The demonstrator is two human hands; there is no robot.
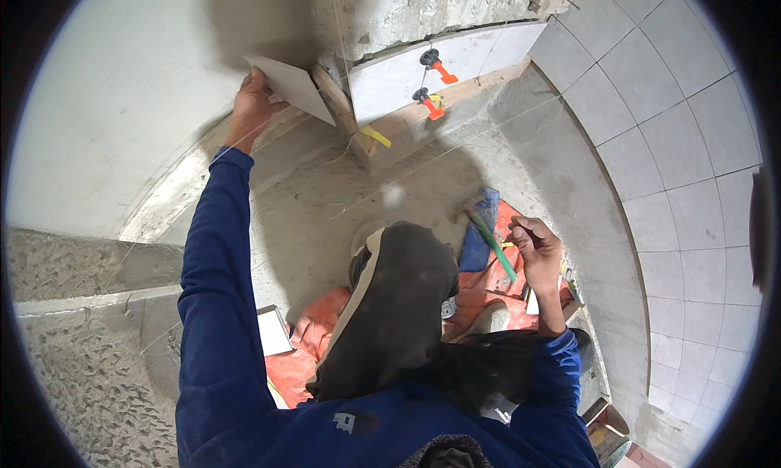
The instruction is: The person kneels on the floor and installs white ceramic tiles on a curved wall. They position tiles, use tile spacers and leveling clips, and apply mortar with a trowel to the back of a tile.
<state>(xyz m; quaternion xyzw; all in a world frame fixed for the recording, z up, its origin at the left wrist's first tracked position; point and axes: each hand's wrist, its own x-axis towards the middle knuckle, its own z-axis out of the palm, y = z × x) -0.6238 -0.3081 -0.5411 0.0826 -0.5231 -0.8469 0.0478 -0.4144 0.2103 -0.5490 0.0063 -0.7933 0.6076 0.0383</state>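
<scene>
A: Left arm [213, 256] stretches far forward, the left hand [253, 107] gripping a tile [293, 89] by its outer edge, just beside the batten [333, 98]!

B: And the right hand [541, 252]?

A: Near the green handle [493, 245], fingers [537, 228] curled in; whether they pinch anything, I can't tell.

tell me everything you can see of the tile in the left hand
The tile is a thin, flat, pale grey, four-sided piece, ceramic by its look, with no visible break. It is held at a tilt, its left edge gripped by the left hand. Its right edge lies close to a wooden strip; whether they touch is unclear.
</scene>
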